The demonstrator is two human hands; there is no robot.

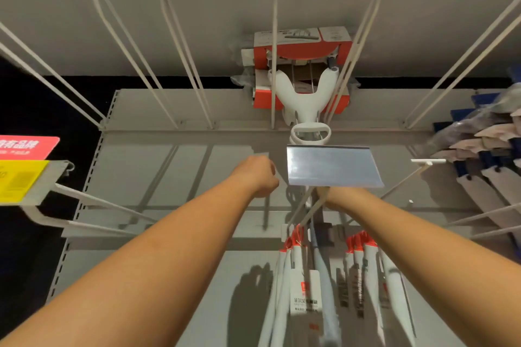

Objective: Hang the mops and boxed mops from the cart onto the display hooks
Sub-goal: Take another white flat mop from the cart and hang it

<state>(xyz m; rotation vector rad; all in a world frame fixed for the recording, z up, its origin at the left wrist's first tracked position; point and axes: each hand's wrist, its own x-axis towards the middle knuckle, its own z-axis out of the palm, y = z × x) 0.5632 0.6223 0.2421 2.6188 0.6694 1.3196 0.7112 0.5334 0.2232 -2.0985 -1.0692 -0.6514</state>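
A clear label holder hangs mid-frame before the grey back panel. Far left — a red sign above a yellow tag. Far right — blue-and-beige packaged goods overlap in a slanting row.

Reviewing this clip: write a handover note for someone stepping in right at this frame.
Left hand: raised at the hooks, fingers curled; unclear if it holds anything.
Right hand: mostly hidden behind the price tag holder; grip unclear.
Things: boxed mop up among the upper hooks; several mops hang below the hands. Cart out of view.
Done: those are hung.
Left: many hooks are bare; what remains on the cart cannot be seen.
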